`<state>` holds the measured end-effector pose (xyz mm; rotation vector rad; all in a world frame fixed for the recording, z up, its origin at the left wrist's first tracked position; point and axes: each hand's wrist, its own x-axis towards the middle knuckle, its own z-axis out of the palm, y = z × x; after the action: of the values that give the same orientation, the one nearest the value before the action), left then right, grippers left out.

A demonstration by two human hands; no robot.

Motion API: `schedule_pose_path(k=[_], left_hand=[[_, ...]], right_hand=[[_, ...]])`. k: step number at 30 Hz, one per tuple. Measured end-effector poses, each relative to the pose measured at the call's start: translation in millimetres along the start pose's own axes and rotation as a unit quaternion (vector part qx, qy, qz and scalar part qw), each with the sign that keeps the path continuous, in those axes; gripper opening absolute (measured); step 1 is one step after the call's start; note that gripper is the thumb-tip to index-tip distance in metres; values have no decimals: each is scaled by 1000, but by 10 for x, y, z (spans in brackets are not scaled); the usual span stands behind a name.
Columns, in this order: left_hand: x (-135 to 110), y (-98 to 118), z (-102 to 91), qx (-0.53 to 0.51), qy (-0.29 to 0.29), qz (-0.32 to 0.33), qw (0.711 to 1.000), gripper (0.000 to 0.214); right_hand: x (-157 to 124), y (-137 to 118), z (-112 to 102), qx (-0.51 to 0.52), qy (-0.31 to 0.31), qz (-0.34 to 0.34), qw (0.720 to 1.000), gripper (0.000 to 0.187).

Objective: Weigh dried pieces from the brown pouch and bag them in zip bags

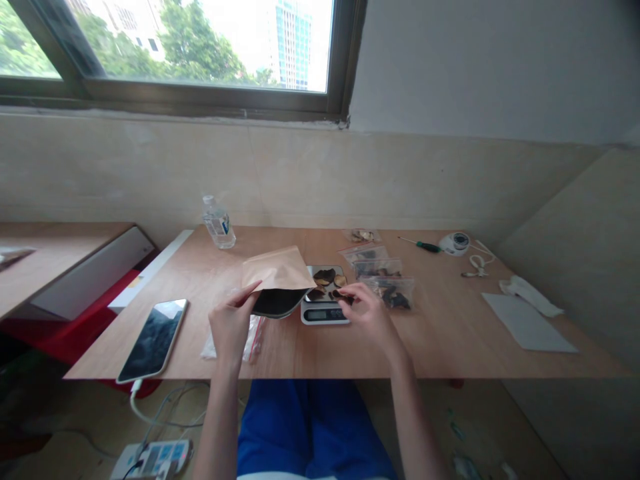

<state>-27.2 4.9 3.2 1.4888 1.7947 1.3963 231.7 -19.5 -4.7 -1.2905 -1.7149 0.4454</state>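
My left hand [231, 323] pinches the rim of a brown paper pouch [277, 272], holding its mouth open toward the right. A small digital scale [325, 312] stands just right of the pouch, with several dark dried slices [325, 275] on its pan. My right hand [363, 308] hovers at the scale's right edge, its fingers pinched on a dark dried slice [343, 296]. Under my left hand lies an empty clear zip bag [254, 337].
Several clear zip bags of dried pieces [389, 291] lie right of the scale. A water bottle [218, 223] stands at the back left, a phone [154, 339] at the front left. A screwdriver [421, 245], tape measure [455, 243] and white cloth [529, 321] lie to the right.
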Motion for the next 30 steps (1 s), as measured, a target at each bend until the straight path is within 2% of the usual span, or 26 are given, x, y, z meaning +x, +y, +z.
schedule_pose_path(k=[3,6,11,17,20,22,26,28,30], left_hand=[[-3,8,6,3,-1,-3,1000,27],[0,18,2,5,-1,2,1000,27],[6,14,-27,3,-1,-4,1000,27],[6,-8,-24,1,-5,-11,1000,26],[3,-5,-16,3,-6,-9,1000,26],[-1,5,-8,7,-4,-5,1000,26],[-11,29,16,4,-6,-2,1000,25],[-14,36,27,2,-8,0,1000,25],[-18,37,33,7,-6,-1,1000,25]], right_hand=[[-33,318,63,-55,-25,8,998,17],[-50,474,177,-120,-44,6,992,18],[-24,535,319,-234,-35,0,972,20],[83,549,371,-243,-13,1,970,26],[64,340,291,-176,21,-9,984,22],[19,85,210,-93,10,-21,995,20],[-56,-508,161,46,-100,-45,993,27],[-59,-722,261,45,-148,-73,985,29],[-43,-837,438,-9,-182,-102,978,32]])
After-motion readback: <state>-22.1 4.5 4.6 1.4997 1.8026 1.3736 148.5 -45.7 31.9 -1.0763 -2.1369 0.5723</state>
